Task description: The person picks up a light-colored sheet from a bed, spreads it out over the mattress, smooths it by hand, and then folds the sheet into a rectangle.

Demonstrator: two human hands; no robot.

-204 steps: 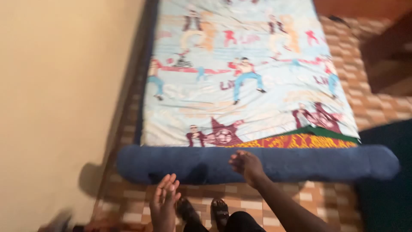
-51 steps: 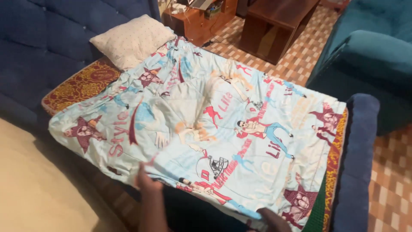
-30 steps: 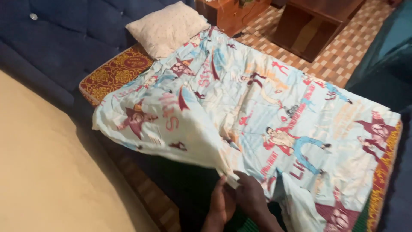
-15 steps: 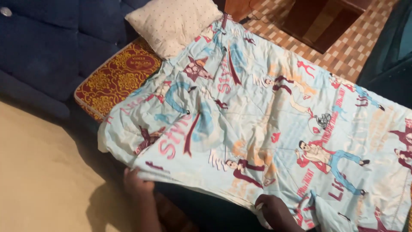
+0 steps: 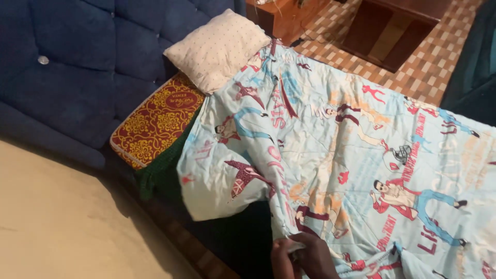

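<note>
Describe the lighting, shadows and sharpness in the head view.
Head view: dim, warm indoor light; the patterned blanket and pillow are fairly sharp. Deep shadow fills the gap beside the mattress, under the blanket's edge. The hands at the bottom edge are dark, cropped and hard to tell apart. No glare.

Pillow (image 5: 219, 47): cream, dotted, square, tilted against the sofa back. Sofa (image 5: 77, 62): dark blue, tufted, 1 pale button showing. Mattress (image 5: 155, 121): red with yellow floral pattern, corner exposed beside the pillow. Green cloth (image 5: 165, 168): lies just below that corner. Wall (image 5: 62, 222): plain beige, lower left. Floor (image 5: 423, 72): brown and cream checked tiles. Wooden table (image 5: 398, 26): dark brown, top right.
</note>
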